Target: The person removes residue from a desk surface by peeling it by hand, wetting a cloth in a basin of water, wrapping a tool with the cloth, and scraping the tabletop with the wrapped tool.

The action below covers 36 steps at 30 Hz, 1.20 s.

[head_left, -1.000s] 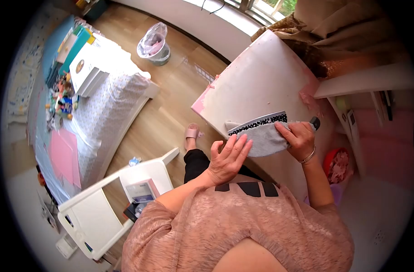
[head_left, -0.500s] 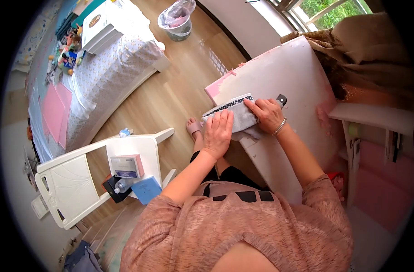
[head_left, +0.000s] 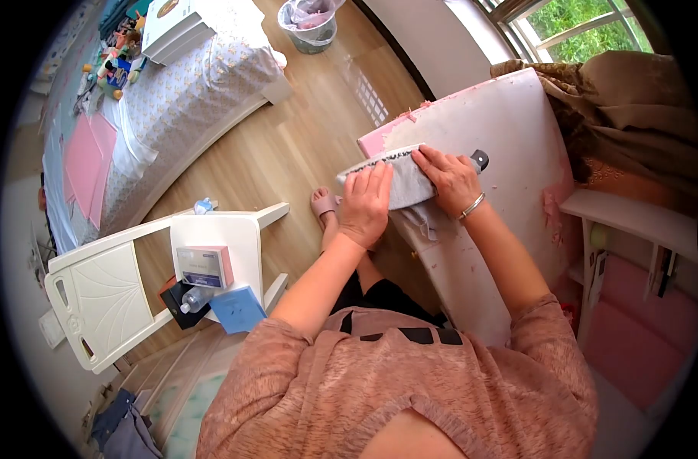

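Note:
A light grey cloth [head_left: 410,186] is folded around a flat, long thing whose kind I cannot make out. A black-and-white speckled strip [head_left: 399,155] runs along its far edge. My left hand [head_left: 364,203] grips the left part, its fingers lying together over the top. The fingers of my right hand [head_left: 450,183] press on the right part, near the strip; its thumb is hidden. Beyond my right hand sticks out a rounded black end [head_left: 480,160] with a hole, perhaps a handle. A loose corner of cloth hangs below, over the edge of the white tabletop [head_left: 509,115].
Pink peeling bits [head_left: 551,210] lie on the tabletop. At left stands a white chair [head_left: 227,229] bearing a boxed item [head_left: 202,266], a clear bottle [head_left: 196,298] and a blue box [head_left: 238,310]. Farther off are a bed [head_left: 211,84] and a lined bin [head_left: 311,34].
The wrapped thing has tilted, so less of the speckled strip shows. My right fingers have come closer together near its top edge. The whole view has shifted slightly.

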Tool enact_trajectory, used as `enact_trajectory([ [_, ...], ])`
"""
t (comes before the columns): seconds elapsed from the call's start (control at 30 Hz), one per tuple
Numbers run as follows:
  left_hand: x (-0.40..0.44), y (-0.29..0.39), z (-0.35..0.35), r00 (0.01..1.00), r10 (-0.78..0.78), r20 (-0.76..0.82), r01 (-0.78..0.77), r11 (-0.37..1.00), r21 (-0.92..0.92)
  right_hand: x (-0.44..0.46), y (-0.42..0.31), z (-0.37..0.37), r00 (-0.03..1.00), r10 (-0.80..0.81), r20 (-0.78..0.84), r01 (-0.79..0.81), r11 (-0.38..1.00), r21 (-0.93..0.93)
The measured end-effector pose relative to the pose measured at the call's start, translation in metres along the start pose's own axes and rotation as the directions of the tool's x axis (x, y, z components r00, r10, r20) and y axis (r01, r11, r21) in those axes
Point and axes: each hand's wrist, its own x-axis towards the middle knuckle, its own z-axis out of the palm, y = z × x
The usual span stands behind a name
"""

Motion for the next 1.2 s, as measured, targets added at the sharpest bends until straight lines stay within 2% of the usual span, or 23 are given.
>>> enact_trajectory([
  [0.2, 0.004, -0.003, 0.003, 0.997, -0.013, -0.074, 0.02, 0.996, 0.086, 0.015, -0.003, 0.0, 1.0, 0.012, -0.013, -0.012, 1.0, -0.011],
  [0.33, -0.002, 0.002, -0.001, 0.996, -0.066, -0.064, 0.065, 0.998, -0.016, 0.004, -0.008, -0.002, 1.0, -0.001, 0.019, 0.002, 0.998, -0.056],
  [0.47, -0.009, 0.005, 0.002, 0.995, -0.031, -0.098, 0.039, 0.996, 0.076, 0.002, -0.011, 0.001, 1.0, 0.003, -0.016, -0.003, 1.0, -0.03],
  [0.63, 0.003, -0.007, 0.007, 0.993, -0.042, -0.114, 0.049, 0.997, 0.059, 0.018, -0.005, 0.005, 1.0, 0.01, -0.003, -0.01, 0.998, -0.065],
  [0.7, -0.001, -0.005, 0.001, 0.994, -0.058, -0.096, 0.058, 0.998, -0.001, 0.007, -0.014, 0.002, 0.999, 0.036, -0.006, -0.036, 0.997, -0.063],
  [0.8, -0.012, 0.001, -0.001, 0.99, -0.043, -0.136, 0.051, 0.997, 0.056, 0.002, -0.018, 0.0, 1.0, 0.018, 0.006, -0.017, 0.998, -0.059],
  [0.97, 0.0, -0.009, 0.005, 0.988, -0.085, -0.132, 0.092, 0.995, 0.044, 0.023, -0.01, 0.004, 1.0, 0.007, -0.005, -0.007, 0.999, -0.033],
  [1.03, -0.004, -0.009, 0.001, 0.993, -0.086, -0.081, 0.085, 0.996, -0.014, 0.013, -0.016, 0.003, 0.999, 0.04, 0.024, -0.038, 0.996, -0.079],
  [1.1, -0.018, 0.004, -0.004, 0.997, -0.044, -0.07, 0.048, 0.996, 0.071, -0.004, -0.021, 0.001, 1.0, 0.03, -0.004, -0.03, 0.999, -0.044],
  [1.2, -0.01, -0.003, 0.002, 0.995, -0.069, -0.071, 0.074, 0.996, 0.058, 0.004, -0.021, 0.002, 0.999, 0.043, 0.003, -0.043, 0.997, -0.059],
])
